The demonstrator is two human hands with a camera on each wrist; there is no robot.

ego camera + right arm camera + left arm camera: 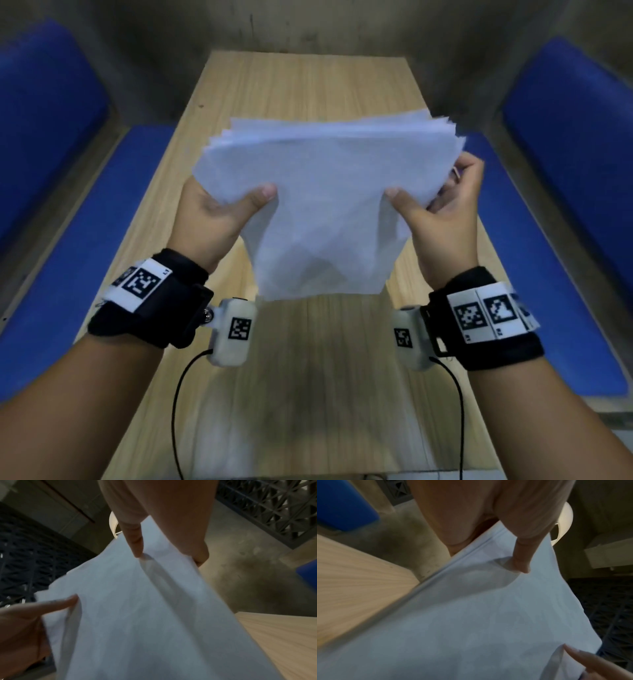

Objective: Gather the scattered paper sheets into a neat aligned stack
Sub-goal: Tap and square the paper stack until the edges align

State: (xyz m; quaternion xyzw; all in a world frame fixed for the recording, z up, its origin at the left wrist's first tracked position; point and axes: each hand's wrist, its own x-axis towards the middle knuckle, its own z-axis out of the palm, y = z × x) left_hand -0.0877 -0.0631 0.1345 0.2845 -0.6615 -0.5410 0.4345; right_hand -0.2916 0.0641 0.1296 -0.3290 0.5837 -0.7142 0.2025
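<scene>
**A:** Since both wrists sit nearest the camera, start there: what has each hand got?

**B:** The left hand (219, 212) has its thumb laid across the front of the paper sheets (325, 205), with the fingers hidden behind. The right hand (442, 212) mirrors it on the other side edge, thumb on the front and fingers curled round the back. Both pinch the bundle; neither is free.

**A:** And where is the bundle itself?

**B:** Held up in the air above the wooden surface (308, 85), tilted, its lower edge hanging toward the person and clear of the wood. I see no loose sheets lying on the surface.

**A:** Is it aligned?

**B:** Not yet. Along the far top edge the sheets fan out in steps, and the corners at upper left and upper right do not meet.

**A:** How would you expect it to handle?

**B:** Light and limp. The wrist views show the paper creasing under each thumb, so it bends wherever it is pressed. Sheets probably slide easily over one another, which helps squaring up but lets them slip out if the pinch loosens too far. I would hold it at the middle of the two side edges, loosely, and tap an edge on the surface.

**A:** Beyond that?

**B:** Blue cushions (51, 113) flank the surface on both sides.
</scene>
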